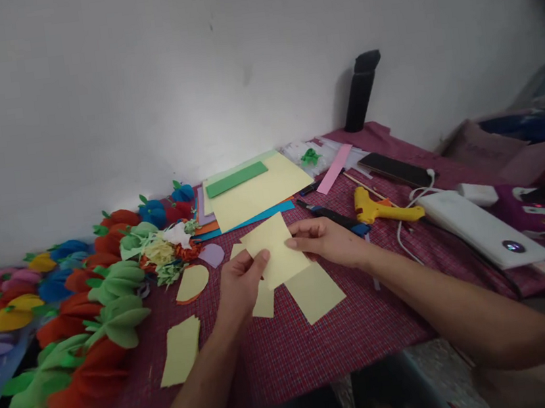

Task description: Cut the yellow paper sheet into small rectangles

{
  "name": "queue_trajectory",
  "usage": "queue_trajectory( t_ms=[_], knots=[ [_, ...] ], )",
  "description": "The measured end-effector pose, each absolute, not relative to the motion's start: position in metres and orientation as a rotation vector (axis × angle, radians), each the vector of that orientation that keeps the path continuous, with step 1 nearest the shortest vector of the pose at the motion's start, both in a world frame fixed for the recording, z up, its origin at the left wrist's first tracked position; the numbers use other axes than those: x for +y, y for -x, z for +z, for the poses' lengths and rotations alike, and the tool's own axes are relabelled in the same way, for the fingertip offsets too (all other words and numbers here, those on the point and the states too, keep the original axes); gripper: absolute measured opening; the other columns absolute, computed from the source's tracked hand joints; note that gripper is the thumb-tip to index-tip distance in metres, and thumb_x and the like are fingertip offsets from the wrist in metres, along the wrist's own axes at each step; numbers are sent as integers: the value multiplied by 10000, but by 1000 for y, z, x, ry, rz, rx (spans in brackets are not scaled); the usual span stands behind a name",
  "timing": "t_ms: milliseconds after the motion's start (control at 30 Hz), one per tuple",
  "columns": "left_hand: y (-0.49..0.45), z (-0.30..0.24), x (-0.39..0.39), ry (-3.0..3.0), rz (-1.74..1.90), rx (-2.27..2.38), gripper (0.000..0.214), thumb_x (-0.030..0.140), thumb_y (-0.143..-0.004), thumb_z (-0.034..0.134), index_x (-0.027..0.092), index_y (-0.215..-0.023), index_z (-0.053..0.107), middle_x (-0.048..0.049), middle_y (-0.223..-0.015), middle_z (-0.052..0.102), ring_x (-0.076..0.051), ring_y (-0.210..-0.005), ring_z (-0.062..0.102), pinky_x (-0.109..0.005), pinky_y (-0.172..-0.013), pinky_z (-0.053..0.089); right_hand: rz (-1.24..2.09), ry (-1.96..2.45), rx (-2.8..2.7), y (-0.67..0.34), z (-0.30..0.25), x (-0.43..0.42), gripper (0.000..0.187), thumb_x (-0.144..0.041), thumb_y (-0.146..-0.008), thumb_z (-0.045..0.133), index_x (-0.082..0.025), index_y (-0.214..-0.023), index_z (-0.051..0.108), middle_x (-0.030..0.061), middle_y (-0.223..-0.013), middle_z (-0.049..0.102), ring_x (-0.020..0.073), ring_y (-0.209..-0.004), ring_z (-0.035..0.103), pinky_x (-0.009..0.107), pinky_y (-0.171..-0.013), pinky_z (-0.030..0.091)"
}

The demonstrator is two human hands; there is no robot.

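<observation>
A pale yellow paper square (pixel 278 249) is held up between both hands, above the table. My left hand (pixel 242 277) pinches its left edge with the thumb on top. At the upper right edge, my right hand (pixel 319 241) grips the same paper between thumb and fingers. Beneath it lie another yellow paper piece (pixel 318 294) and a narrower yellow strip (pixel 263 303), both partly covered. To the left of my left hand are a small stack of yellow paper pieces (pixel 181 351) and a rounded yellow cutout (pixel 193 283).
Colourful paper pumpkins (pixel 114 289) crowd the left side. Paper sheets (pixel 261 189) with a green strip (pixel 236 179) lie at the back. On the right are a yellow glue gun (pixel 385 207), a dark phone (pixel 395 169), a white power bank (pixel 487 227) and cables.
</observation>
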State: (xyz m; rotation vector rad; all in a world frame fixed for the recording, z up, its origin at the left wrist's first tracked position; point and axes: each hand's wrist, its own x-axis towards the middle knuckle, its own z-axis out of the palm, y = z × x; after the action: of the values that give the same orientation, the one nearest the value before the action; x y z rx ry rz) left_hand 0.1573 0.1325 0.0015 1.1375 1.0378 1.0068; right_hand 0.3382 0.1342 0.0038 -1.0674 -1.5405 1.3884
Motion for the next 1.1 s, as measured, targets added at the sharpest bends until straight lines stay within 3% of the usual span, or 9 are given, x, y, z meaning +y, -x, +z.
queue_trajectory(
  t_ms=[267,400,533,600,767,933,1100],
  knots=[
    [-152,-3,128,-1118,950,1042,202,323,-673,633,153,-778,664,17,-558,599,-88,-458,496,-203,-449,377,1437,1042,-1426,-336,6,130,225,-348,-716,572,-141,-796,610,-31,-589,511,54,-487,412,188,-451,335],
    [-150,0,128,-1106,994,928,208,231,-673,615,167,-864,667,-13,-677,634,-102,-549,529,-219,-525,404,1468,1024,-1377,-338,2,129,219,-275,-703,572,-175,-883,645,-12,-676,571,54,-500,427,195,-471,345],
    [-150,4,128,-1040,994,897,214,186,-668,574,158,-858,668,-19,-643,627,-101,-523,514,-219,-507,389,1470,988,-1361,-340,1,127,172,-244,-722,538,-191,-826,665,-12,-673,575,61,-521,452,198,-492,360],
    [-150,5,128,-1006,994,863,299,177,-664,554,171,-953,630,-23,-698,635,-112,-562,536,-230,-536,408,1412,1002,-1408,-341,3,126,165,-238,-730,531,-191,-809,667,-10,-676,580,68,-540,467,202,-508,369],
    [-153,6,125,-974,960,866,442,372,-747,481,193,-1151,468,-68,-921,617,-173,-738,588,-282,-601,456,1249,1027,-1591,-341,8,123,188,-208,-757,486,-184,-819,662,20,-822,612,96,-645,515,228,-584,397],
    [-156,4,122,-1060,908,925,506,326,-690,620,220,-1154,448,-21,-805,621,-130,-684,580,-238,-597,449,1105,937,-1773,-341,6,125,262,-134,-772,438,-208,-902,653,24,-876,590,104,-731,524,230,-631,406],
    [-157,3,122,-1075,898,894,473,273,-709,610,210,-1144,436,-27,-824,632,-116,-660,586,-239,-603,459,1060,909,-1829,-343,4,126,292,-107,-770,428,-218,-935,642,26,-888,566,111,-767,519,235,-643,397]
  ],
)
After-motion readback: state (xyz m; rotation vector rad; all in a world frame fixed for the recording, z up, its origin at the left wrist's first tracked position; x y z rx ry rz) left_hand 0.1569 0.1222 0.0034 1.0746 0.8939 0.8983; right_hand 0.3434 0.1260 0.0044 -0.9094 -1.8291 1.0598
